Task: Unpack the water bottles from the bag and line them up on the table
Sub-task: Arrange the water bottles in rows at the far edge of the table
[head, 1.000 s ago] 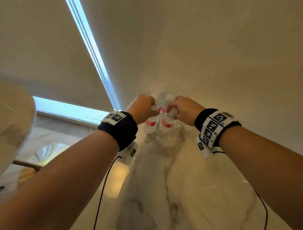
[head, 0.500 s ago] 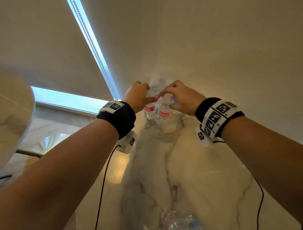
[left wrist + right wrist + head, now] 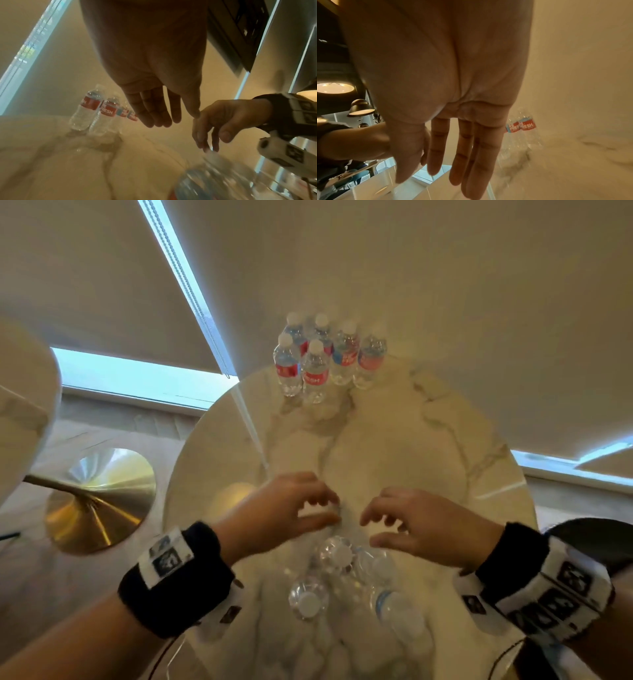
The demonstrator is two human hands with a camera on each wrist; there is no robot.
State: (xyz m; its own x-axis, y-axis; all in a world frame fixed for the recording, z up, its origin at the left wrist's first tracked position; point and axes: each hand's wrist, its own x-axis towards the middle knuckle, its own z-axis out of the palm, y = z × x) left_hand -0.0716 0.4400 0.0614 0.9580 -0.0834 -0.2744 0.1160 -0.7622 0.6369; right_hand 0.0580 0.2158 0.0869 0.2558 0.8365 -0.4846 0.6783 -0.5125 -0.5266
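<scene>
Both hands hover over the round marble table (image 3: 445, 440), side by side and just apart, and neither one grasps anything. The left hand (image 3: 274, 508) has its fingers loosely curled toward the thumb with only air between them; the right hand (image 3: 421, 525) mirrors it, fingers relaxed and slightly bent. Directly beneath them, at the near edge of the table, sits a cluster of clear bottles (image 3: 337, 554), seen from above, white caps up; the fingertips sit just above the nearest cap, and the left wrist view leaves it unclear whether the right hand's fingertips brush it. Motion blur smears this near cluster, so its count and any wrapping around it are hard to make out. Well apart, at the far edge of the table, six bottles (image 3: 315, 371) stand upright in a tight group, clear ribbed plastic with red labels, two showing some blue as well. Both wrist views catch only part of that group behind the outstretched fingers. The tabletop is pale, glossy stone with grey veining. A brass cone-shaped table base (image 3: 99, 501) shines off to the left.
</scene>
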